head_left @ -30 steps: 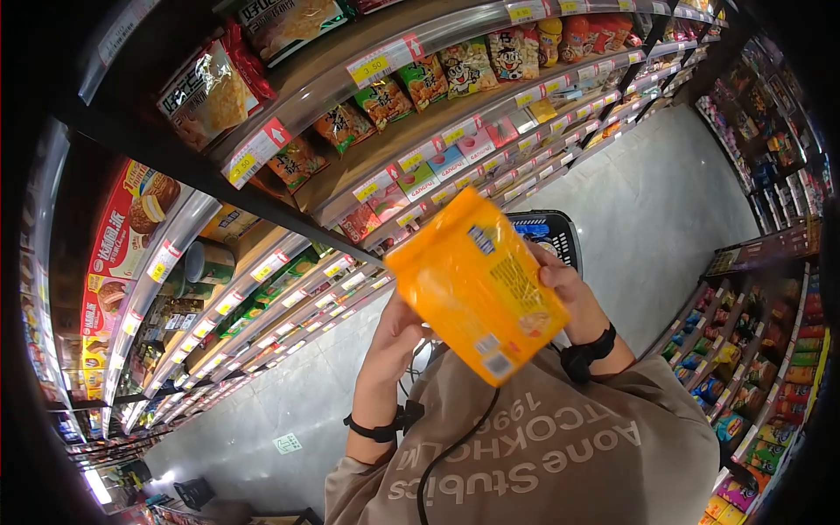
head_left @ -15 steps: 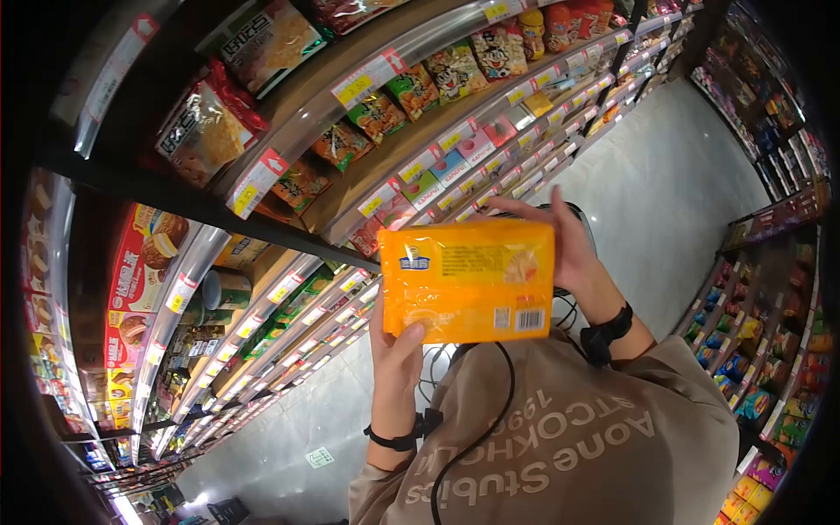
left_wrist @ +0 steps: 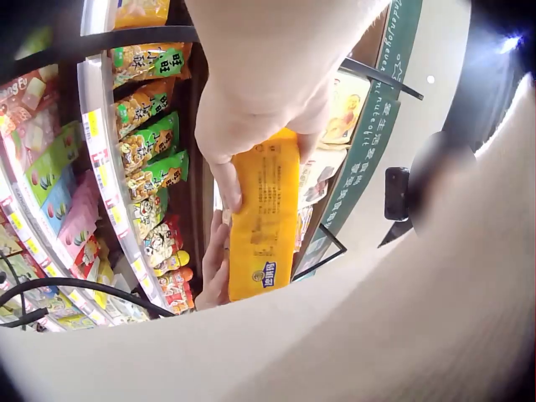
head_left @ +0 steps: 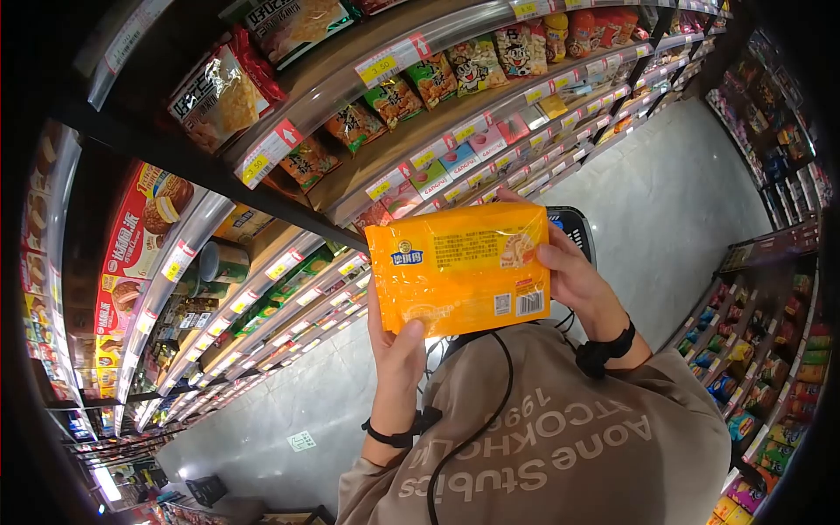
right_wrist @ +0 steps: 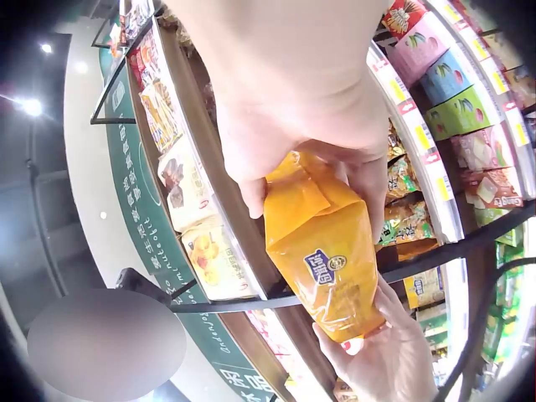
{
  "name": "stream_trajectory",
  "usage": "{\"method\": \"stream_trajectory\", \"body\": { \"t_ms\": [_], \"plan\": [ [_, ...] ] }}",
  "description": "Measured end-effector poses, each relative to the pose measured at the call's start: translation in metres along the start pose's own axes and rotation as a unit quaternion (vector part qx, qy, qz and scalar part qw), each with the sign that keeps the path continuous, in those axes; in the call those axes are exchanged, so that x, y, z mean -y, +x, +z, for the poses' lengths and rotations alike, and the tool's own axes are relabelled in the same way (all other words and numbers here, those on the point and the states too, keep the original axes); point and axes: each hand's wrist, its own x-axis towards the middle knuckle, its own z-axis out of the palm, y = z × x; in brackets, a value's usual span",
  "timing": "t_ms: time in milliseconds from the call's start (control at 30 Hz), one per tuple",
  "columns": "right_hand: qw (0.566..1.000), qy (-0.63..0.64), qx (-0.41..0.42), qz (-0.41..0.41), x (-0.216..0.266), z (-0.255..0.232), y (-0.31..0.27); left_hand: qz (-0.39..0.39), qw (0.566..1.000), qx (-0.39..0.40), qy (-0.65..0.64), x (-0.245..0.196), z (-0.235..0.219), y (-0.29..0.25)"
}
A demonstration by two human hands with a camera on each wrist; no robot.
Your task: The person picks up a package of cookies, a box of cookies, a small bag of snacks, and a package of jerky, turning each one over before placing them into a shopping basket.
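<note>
An orange snack packet (head_left: 464, 271) is held up before the chest, its printed back with text block, QR code and barcode facing the head camera. The left hand (head_left: 395, 359) grips its left end, thumb on the near face. At the opposite end the right hand (head_left: 573, 276) pinches it, with the thumb in front and most other fingers hidden behind. The left wrist view shows the packet's narrow orange side (left_wrist: 264, 218) under the left hand (left_wrist: 260, 109). A folded end of the packet (right_wrist: 322, 243) and its blue logo appear in the right wrist view, below the right hand (right_wrist: 310, 126).
Shelves of bagged snacks (head_left: 359, 122) and small boxes (head_left: 455, 162) with price tags run along the left and front. A dark basket (head_left: 573, 232) is partly visible behind the packet. More snack racks (head_left: 761, 367) stand to the right, across the grey floor (head_left: 674, 175).
The packet has turned from tilted to nearly level, its back now facing the head camera. The right hand, spread open at its edge half a second ago, now pinches the right end.
</note>
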Motion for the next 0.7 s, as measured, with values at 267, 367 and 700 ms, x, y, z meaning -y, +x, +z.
{"method": "stream_trajectory", "body": {
  "t_ms": [267, 367, 700],
  "plan": [
    [1.0, -0.022, -0.007, 0.005, 0.005, 0.003, -0.004, 0.007, 1.0, 0.012, -0.004, 0.002, 0.002, -0.001],
    [1.0, -0.027, -0.013, 0.006, 0.006, 0.002, -0.006, 0.015, 0.999, 0.003, 0.035, 0.006, 0.0, 0.001],
    [0.999, -0.032, -0.039, -0.019, 0.02, -0.023, -0.022, -0.018, 0.999, 0.038, 0.034, 0.024, 0.014, 0.025]
  ]
}}
